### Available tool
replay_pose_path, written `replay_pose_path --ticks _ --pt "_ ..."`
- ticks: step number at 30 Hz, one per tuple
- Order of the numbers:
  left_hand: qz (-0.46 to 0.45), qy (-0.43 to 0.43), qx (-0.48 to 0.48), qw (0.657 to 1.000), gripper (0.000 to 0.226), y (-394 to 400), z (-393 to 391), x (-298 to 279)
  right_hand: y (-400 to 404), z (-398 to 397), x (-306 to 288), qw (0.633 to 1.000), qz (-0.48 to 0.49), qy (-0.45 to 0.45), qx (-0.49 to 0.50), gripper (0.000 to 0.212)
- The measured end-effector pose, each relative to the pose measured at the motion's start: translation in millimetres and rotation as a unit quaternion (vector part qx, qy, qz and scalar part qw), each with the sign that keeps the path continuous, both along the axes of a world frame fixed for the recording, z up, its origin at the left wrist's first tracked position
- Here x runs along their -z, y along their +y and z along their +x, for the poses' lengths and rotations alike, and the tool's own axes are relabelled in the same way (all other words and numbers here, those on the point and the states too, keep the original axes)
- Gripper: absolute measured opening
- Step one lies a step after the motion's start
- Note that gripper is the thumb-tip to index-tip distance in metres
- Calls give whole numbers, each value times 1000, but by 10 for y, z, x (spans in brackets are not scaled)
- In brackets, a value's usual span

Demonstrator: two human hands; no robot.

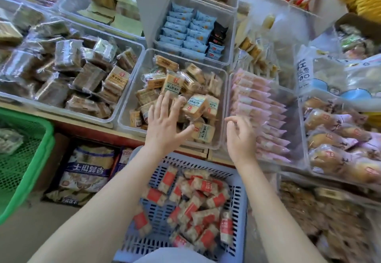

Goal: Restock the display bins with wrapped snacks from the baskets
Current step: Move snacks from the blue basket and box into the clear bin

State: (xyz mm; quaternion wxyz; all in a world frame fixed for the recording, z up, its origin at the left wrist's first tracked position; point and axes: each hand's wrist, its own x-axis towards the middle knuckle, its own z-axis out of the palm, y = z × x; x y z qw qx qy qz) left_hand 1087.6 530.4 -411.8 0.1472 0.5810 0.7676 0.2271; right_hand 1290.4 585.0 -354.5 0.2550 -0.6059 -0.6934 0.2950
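Fingers [165,106] of left hand [165,126] hiding wrapped snacks [195,106]

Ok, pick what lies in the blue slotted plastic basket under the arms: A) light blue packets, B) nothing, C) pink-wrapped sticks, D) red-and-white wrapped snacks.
D: the blue slotted plastic basket holds loose red-and-white wrapped snacks; the pink sticks and blue packets sit in clear bins above.

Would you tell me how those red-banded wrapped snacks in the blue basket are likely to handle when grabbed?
The red-banded snacks look small and probably light. Their glossy wrappers may be slippery and crinkle, so a handful could shed a few. They lie loose in the blue basket, flat-sided, so they should slide rather than roll.
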Motion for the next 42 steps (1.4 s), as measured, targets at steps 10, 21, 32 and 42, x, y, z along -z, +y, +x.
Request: replay_pose_path --ticks 10,21,32,42 --pt "-155 -112 251 949 28 -228 2199 -581 -1251 1939 432 979 -117 -4 167 22" --pt "-347 -134 294 881 37 -679 3978 -467 -1788 4456 996 880 -374 -217 200 58" --pt "-349 -201 181 897 20 -740 4443 -553 -1670 4707 1086 918 -309 -81 236 40" --pt "-329 -442 112 827 21 -681 4611 -813 -1564 4308 54 765 -345 535 99 45"
